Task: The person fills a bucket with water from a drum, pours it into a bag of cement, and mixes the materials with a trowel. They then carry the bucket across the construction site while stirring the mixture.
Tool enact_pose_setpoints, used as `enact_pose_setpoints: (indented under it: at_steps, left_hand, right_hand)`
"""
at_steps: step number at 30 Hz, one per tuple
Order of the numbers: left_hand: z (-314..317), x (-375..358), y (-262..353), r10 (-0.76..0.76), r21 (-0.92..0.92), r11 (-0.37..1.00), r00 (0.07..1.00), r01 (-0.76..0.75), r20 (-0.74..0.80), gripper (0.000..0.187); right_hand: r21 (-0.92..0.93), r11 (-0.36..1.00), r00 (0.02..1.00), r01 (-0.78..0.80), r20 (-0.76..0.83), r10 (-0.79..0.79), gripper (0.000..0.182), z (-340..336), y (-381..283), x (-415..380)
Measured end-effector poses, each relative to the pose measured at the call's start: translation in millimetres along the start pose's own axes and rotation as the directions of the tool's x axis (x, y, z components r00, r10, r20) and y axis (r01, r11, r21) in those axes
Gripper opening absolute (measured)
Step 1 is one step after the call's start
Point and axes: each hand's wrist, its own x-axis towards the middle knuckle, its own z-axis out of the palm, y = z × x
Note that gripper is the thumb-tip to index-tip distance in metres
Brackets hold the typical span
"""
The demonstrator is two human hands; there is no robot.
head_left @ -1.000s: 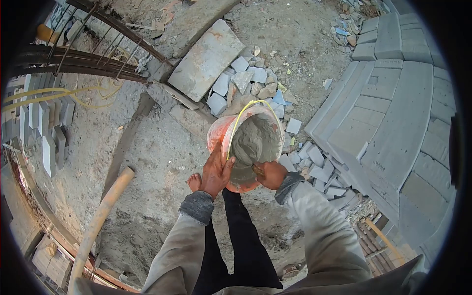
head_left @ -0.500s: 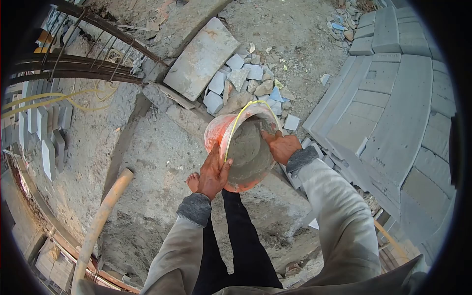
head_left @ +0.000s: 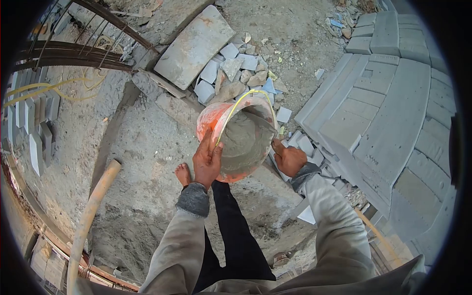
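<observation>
An orange bucket (head_left: 204,123), smeared with grey, is tilted so that its mouth faces me. Wet grey mortar (head_left: 242,140) fills much of it, and a thin yellow handle (head_left: 235,106) arches over the rim. My left hand (head_left: 207,160) grips the near left side of the bucket, thumb on the rim. At the right rim my right hand (head_left: 289,158) is closed around the handle of a trowel, whose grey blade (head_left: 260,122) reaches into the bucket over the mortar.
Stacked grey blocks (head_left: 364,98) stand on the right. Broken pieces (head_left: 231,66) and a flat slab (head_left: 196,44) lie beyond the bucket. Rusty rebar (head_left: 73,55) juts in at upper left, above more grey blocks (head_left: 35,152). A round pole (head_left: 93,211) slants at lower left.
My right hand has moved outward and down from inside the bucket's rim, and the trowel blade now shows. The bucket and my left hand sit slightly further left and up in view.
</observation>
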Motion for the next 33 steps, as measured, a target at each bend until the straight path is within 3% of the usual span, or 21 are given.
enact_pose_setpoints:
  at_steps: [2,3,4,5,8,9,12,13,16,20,22,23,26,27,30,33]
  left_hand:
    - [1.0,6.9,0.0,-0.086,-0.136,0.987,0.996,0.087,0.013,0.05]
    - [-0.1,12.5,-6.8,0.052,0.021,0.998,0.999,-0.053,0.006,0.051]
    - [-2.6,16.9,-10.6,0.063,0.01,0.998,0.998,-0.063,0.015,0.051]
    - [-5.6,19.4,-8.2,0.066,0.001,0.998,0.998,-0.066,0.018,0.052]
    - [-12.1,8.7,-14.8,0.025,-0.05,0.998,0.999,-0.023,0.037,0.051]
    - [-15.0,7.9,-14.8,0.019,-0.067,0.998,0.999,-0.016,0.045,0.051]
    - [-11.9,3.6,-4.8,-0.06,-0.134,0.989,0.998,0.06,0.01,0.05]
    - [-12.3,0.7,-1.2,-0.072,-0.193,0.979,0.997,0.073,0.011,0.05]
    - [-12.4,1.6,1.9,-0.111,-0.326,0.939,0.994,0.106,0.005,0.049]
    - [-16.1,12.3,-7.2,-0.142,-0.269,0.955,0.989,0.124,-0.049,0.047]
    - [-24.3,20.3,-19.9,-0.039,-0.257,0.966,0.996,0.016,-0.083,0.045]
    - [-29.7,20.3,-11.2,-0.102,-0.279,0.957,0.993,0.082,-0.057,0.042]
    - [-54.2,25.1,-23.9,-0.119,-0.19,0.976,0.992,0.108,-0.046,0.04]
    - [-52.6,21.7,-18.8,-0.123,-0.225,0.969,0.989,0.102,-0.081,0.037]
    - [-64.5,14.7,-36.7,-0.182,-0.209,0.966,0.976,0.154,-0.117,0.045]
    - [-65.3,-0.8,-40.9,-0.221,-0.309,0.938,0.96,0.161,-0.171,0.039]
  right_hand:
    - [0.023,0.999,0.995,0.05,0.083,-0.051,0.056,11.4,1.9,-7.7]
    - [0.04,0.997,0.99,0.07,0.12,-0.075,0.056,15.0,1.6,-11.2]
    - [0.06,0.994,0.983,0.092,0.151,-0.1,0.056,18.2,1.3,-11.8]
    - [0.071,0.988,0.988,0.134,0.067,-0.139,0.055,4.4,-5.4,-18.7]
    - [-0.049,0.997,0.992,-0.063,-0.113,0.057,0.051,-35.1,-28.1,-12.8]
    - [-0.06,0.995,0.996,-0.086,-0.024,0.084,0.046,-30.1,-23.7,-8.2]
    - [0.179,0.984,0.998,0.009,-0.06,0.002,0.043,0.2,-27.2,-6.4]
    - [0.536,0.751,0.907,-0.386,0.367,0.204,0.04,1.5,-25.4,-7.7]
    - [0.667,0.427,0.782,-0.61,0.593,0.191,0.033,23.2,-28.6,-6.4]
    - [0.736,0.022,0.734,-0.677,0.677,-0.047,0.034,71.4,-37.4,-8.2]
    - [0.686,-0.113,0.694,-0.719,0.697,-0.181,0.037,72.9,-49.7,-12.0]
    - [0.603,-0.239,0.649,-0.761,0.697,-0.305,0.043,82.0,-54.8,-9.6]
    - [0.539,-0.39,0.664,-0.747,0.578,-0.474,0.041,94.9,-73.3,-2.5]
    - [0.402,-0.504,0.645,-0.764,0.478,-0.597,0.041,99.2,-82.9,1.3]
    - [0.276,-0.63,0.687,-0.726,0.289,-0.666,0.041,110.1,-115.8,11.3]
    - [-0.074,-0.736,0.731,-0.673,0.079,-0.677,0.042,98.1,-165.2,18.9]
